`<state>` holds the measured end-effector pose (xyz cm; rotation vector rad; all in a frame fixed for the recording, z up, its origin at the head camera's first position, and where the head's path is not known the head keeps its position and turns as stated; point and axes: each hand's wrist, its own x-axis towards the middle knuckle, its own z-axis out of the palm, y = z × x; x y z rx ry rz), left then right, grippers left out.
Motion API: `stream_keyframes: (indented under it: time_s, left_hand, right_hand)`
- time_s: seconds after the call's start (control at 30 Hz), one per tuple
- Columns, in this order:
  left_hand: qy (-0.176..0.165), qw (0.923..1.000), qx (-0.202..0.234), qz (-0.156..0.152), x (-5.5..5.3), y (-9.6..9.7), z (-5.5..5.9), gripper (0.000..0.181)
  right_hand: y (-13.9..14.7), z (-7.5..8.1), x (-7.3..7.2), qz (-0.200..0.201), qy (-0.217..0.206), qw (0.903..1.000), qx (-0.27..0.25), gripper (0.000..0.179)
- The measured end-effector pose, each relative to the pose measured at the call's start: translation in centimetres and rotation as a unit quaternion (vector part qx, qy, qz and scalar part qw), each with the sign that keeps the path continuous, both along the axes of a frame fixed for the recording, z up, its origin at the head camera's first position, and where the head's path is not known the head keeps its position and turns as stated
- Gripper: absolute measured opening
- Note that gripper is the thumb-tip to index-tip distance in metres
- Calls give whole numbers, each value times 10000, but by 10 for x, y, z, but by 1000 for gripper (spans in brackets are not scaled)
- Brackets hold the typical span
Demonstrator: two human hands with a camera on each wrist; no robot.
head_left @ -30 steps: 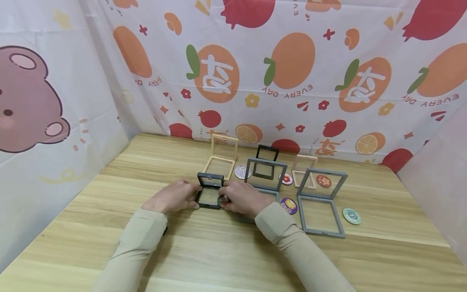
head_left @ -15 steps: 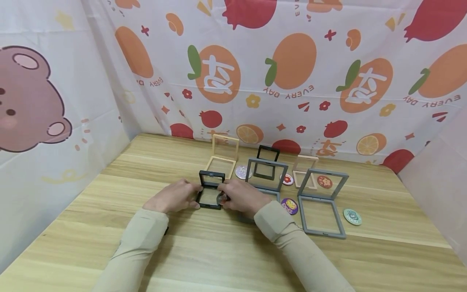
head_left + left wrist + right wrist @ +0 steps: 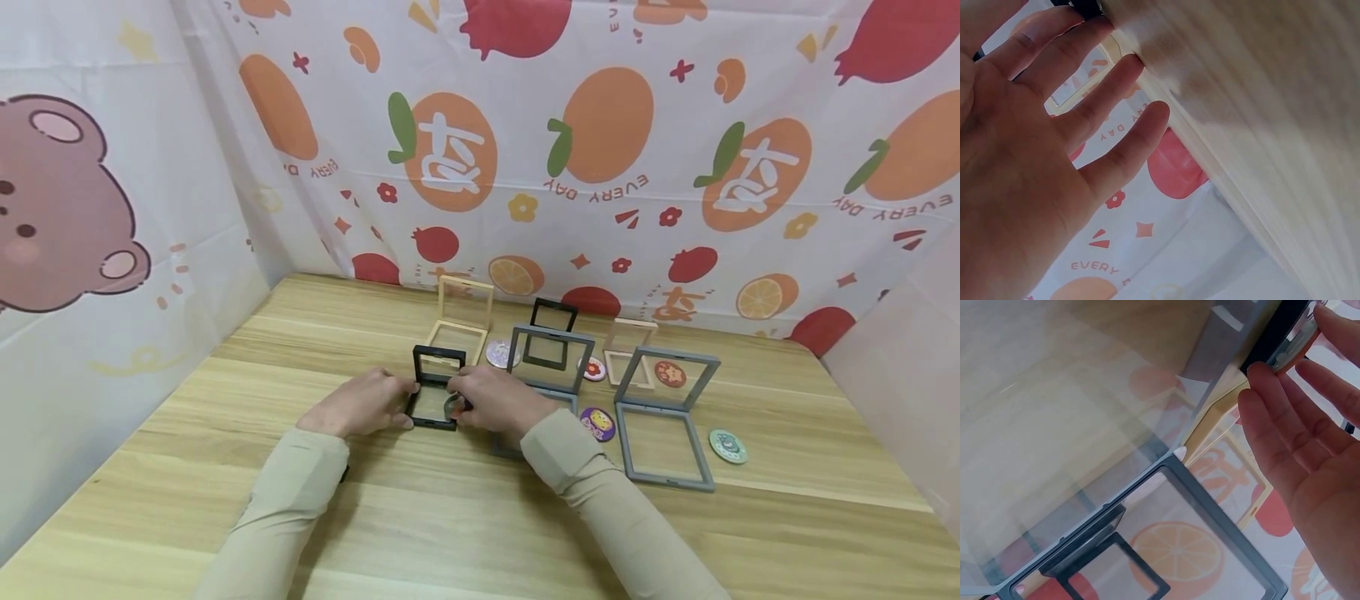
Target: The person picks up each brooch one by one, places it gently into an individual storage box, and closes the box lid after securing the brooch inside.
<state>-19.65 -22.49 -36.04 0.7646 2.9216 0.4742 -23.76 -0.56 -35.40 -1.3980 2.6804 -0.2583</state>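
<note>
A small black display frame lies on the table in the head view, its clear-windowed lid standing up at the back. My left hand grips its left side, thumb near the front corner and index finger near the back. The left wrist view shows the other fingers spread, tips close to the table. With thumb and fingers, my right hand pinches a round badge at the frame's right side. In the right wrist view the badge is tilted, showing an orange edge; its printed face is hidden.
Two grey frames stand opened at the right, one partly behind my right hand. Further back are a yellowish frame, a black one and a beige one. Several badges, including a purple and a green one, lie among them.
The black frame's lid stands more upright than a second ago. My right fingers have shifted slightly left with the badge, while the left hand keeps its place on the frame.
</note>
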Motion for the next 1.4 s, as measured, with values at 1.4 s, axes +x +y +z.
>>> stream_keyframes:
  time_s: [1.4]
  left_hand:
    - [148,9999,17,-42,3,0,0,19]
  right_hand:
    - [-23,-4,6,-22,248,9993,294,10]
